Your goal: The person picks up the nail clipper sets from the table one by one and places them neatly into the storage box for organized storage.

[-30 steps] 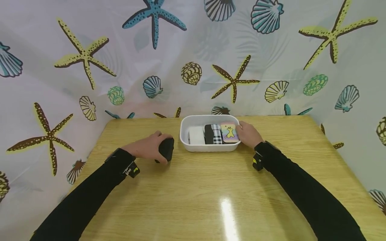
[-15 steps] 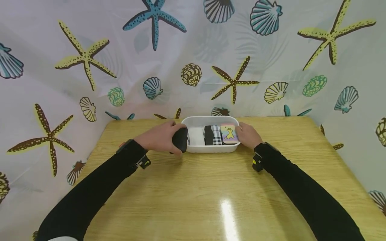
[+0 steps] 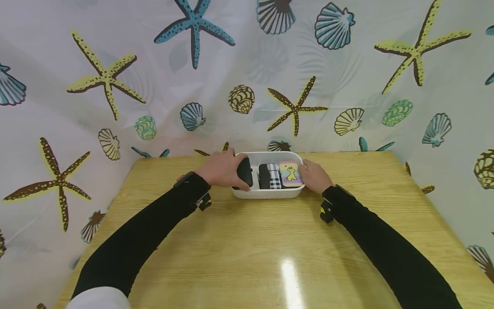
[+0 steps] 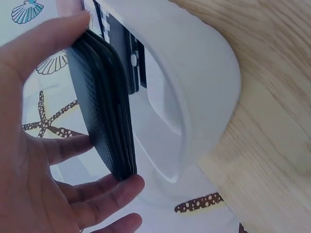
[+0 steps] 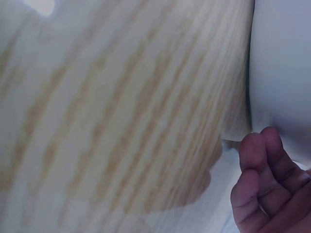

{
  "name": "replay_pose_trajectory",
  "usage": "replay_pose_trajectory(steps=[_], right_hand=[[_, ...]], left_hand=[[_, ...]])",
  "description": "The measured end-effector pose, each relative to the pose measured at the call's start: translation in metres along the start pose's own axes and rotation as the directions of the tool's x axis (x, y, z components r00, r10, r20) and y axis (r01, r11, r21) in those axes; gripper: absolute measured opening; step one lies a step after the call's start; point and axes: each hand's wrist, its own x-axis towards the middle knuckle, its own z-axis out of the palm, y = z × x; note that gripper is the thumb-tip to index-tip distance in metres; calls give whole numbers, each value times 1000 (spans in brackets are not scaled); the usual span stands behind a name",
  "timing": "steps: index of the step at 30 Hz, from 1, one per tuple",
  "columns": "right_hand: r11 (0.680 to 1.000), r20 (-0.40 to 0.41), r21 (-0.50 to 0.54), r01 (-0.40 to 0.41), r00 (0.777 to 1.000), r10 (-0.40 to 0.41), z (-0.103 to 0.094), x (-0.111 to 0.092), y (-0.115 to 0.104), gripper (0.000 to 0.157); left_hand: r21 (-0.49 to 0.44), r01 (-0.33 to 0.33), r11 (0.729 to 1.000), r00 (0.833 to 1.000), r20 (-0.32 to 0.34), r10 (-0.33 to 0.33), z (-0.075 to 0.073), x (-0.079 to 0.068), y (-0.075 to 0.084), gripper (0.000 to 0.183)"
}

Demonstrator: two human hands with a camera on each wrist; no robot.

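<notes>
My left hand (image 3: 224, 169) holds a black wallet (image 3: 245, 172) over the left end of a white plastic bin (image 3: 266, 195). In the left wrist view the wallet (image 4: 102, 107) stands on edge, its layered edges facing the bin's inside, with the thumb at one end and fingertips at the other. My right hand (image 3: 314, 176) grips the bin's right end; in the right wrist view its curled fingers (image 5: 252, 150) lie against the outer wall. Inside the bin, a black-and-white checked wallet (image 3: 270, 176) sits beside a pastel wallet with a yellow giraffe (image 3: 291, 174). The left hand and wallet hide the bin's left end.
The bin stands near the back edge of a wooden table (image 3: 247, 240). Behind and at both sides hangs a white cloth (image 3: 216, 86) printed with starfish and shells.
My left hand has carried the black wallet rightward, from the table left of the bin to over its left end. The right hand has kept its grip on the bin.
</notes>
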Motion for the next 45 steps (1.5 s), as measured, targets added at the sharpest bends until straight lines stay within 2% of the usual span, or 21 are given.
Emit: replay_pose_trajectory(steps=[7, 13, 20, 23, 29, 37, 45], right_hand=[[1000, -8, 3, 1, 1000, -1, 1, -1, 1, 52], [1000, -10, 4, 6, 1000, -6, 0, 0, 3, 54], [1000, -18, -5, 2, 1000, -2, 2, 0, 2, 50], [1000, -21, -11, 8, 1000, -8, 3, -1, 2, 49], [1000, -33, -17, 14, 999, -14, 3, 0, 2, 47], [1000, -14, -1, 2, 1000, -2, 0, -1, 1, 48], [1000, -18, 4, -9, 1000, 9, 0, -2, -1, 50]], left_hand=[[-48, 14, 999, 999, 34, -12, 4, 19, 11, 106], [-74, 18, 997, 998, 64, -13, 8, 29, 15, 106], [-108, 32, 994, 994, 107, -21, 17, 38, 12, 99], [-78, 27, 997, 993, 115, -18, 23, 42, 9, 94], [-10, 18, 1000, 992, 126, -16, 28, 44, 7, 96], [-104, 21, 994, 990, 137, -6, 27, 40, 3, 95], [-118, 18, 993, 991, 137, -2, 28, 39, 2, 96]])
